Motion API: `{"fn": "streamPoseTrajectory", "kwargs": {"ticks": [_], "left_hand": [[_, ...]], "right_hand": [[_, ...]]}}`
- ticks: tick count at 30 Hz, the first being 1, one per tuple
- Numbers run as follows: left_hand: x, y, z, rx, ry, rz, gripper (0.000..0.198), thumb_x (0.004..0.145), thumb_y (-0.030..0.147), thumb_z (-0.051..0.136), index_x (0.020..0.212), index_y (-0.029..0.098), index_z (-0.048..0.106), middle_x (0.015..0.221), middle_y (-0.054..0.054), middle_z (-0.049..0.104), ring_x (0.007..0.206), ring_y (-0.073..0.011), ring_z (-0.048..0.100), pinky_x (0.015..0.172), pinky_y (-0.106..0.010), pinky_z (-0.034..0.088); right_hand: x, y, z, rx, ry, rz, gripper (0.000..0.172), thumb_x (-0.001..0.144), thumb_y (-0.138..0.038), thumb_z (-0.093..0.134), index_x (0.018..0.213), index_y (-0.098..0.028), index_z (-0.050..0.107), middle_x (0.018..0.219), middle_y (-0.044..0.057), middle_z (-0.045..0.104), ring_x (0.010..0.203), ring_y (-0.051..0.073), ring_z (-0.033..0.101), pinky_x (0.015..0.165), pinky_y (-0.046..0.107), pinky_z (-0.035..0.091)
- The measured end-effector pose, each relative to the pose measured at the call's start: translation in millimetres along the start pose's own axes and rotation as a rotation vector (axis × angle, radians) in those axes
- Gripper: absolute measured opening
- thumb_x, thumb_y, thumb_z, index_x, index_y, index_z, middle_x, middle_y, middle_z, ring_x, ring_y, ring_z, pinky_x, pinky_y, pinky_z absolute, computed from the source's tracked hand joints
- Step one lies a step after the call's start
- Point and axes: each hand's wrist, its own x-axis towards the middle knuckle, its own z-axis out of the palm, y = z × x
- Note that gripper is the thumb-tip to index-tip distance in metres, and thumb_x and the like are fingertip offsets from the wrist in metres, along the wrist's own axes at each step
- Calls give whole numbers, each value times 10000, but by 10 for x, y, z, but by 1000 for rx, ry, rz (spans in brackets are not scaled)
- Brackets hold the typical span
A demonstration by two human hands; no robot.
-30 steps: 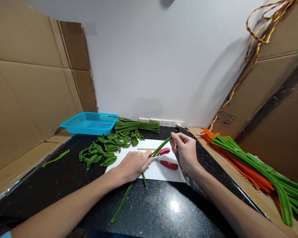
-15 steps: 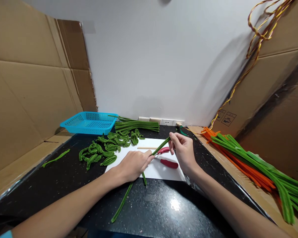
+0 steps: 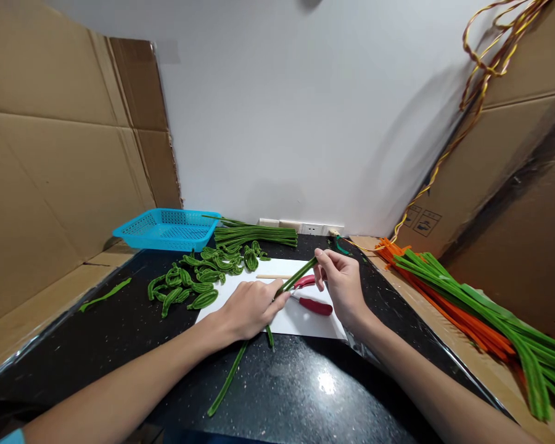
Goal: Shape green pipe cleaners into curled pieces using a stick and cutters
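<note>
A long green pipe cleaner [image 3: 297, 275] runs from the black counter up across a white sheet [image 3: 300, 317]. My left hand [image 3: 252, 306] is closed, pinching the stem near its middle against the sheet. My right hand [image 3: 342, 285] is closed on the stem's upper end, fingers pinched at the tip. Red-handled scissors [image 3: 315, 304] lie on the sheet between the two hands. A thin wooden stick [image 3: 271, 276] lies just behind my left hand. The lower part of the stem [image 3: 226, 385] trails toward me on the counter.
Several folded green pipe-cleaner pieces [image 3: 198, 279] lie left of the sheet, with a bundle of straight green ones [image 3: 254, 235] behind. A blue basket [image 3: 166, 229] stands at the back left. Long green and orange stems [image 3: 476, 314] lie at right. Cardboard walls stand at both sides.
My right hand has drawn the stem's upper end slightly left and toward my left hand. The left hand has kept its place.
</note>
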Motion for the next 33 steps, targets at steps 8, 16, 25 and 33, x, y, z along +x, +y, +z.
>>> {"fn": "streamPoseTrajectory", "kwargs": {"ticks": [8,16,25,33], "left_hand": [[12,-43,50,5,9,22,476,1072,427,257,1410,225,525,1064,-88,751,878,-269,721,759,-359,524],[11,-5,21,47,-36,4,474,1066,428,272,1306,190,604,955,-91,753,822,-263,714,738,-345,510],[1,-22,27,71,-56,30,393,1042,374,332,1201,208,650,824,-71,731,727,-261,697,668,-322,475],[0,-29,46,96,-60,42,345,1030,363,363,1098,195,657,837,-72,734,722,-247,697,660,-307,471]], "right_hand": [[-41,-83,44,-48,-26,9,507,933,-498,628,542,-211,483,401,-54,434,404,98,430,483,238,447],[-45,-95,44,-63,-46,5,525,927,-523,630,531,-212,480,409,-48,440,419,98,409,485,241,417],[-84,-23,30,-168,-146,-47,520,973,-508,579,566,-197,494,467,-43,475,436,91,386,480,249,309],[-94,-27,43,-232,-151,-69,526,980,-513,561,561,-202,494,468,-41,466,452,102,389,502,262,305]]}}
